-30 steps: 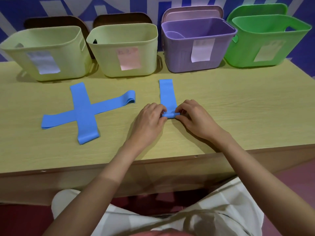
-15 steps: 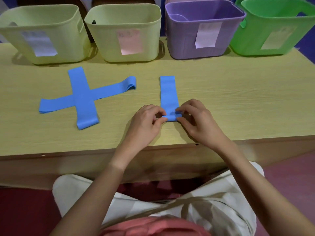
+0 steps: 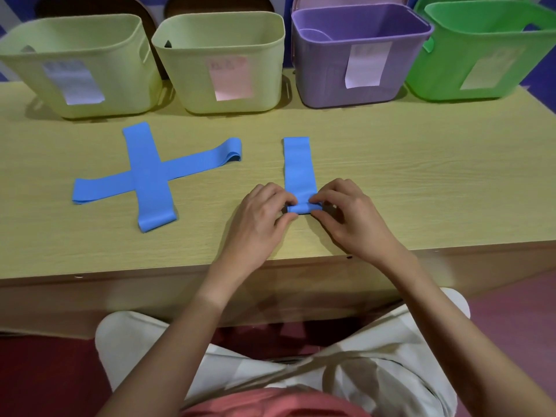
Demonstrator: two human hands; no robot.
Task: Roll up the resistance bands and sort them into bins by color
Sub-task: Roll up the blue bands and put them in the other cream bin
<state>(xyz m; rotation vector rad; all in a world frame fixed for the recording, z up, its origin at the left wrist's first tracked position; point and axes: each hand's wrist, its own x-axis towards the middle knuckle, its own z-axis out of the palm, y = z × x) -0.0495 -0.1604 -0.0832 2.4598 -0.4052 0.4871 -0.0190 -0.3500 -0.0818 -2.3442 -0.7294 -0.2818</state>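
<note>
Left hand (image 3: 264, 215) and right hand (image 3: 349, 212) both pinched the rolled near end of the flat blue rubber resistance band (image 3: 299, 170) at centre frame on the pale wooden table (image 3: 421, 182). Band judged light, limp, stretchy and slightly grippy; best held at both roll edges to keep the coil from springing loose.

Four bins (image 3: 219, 64) stood in a row at the table's (image 3: 421, 176) rear edge. Before them lay one resistance band (image 3: 299, 167); two crossed bands (image 3: 150, 176) lay to its left.
</note>
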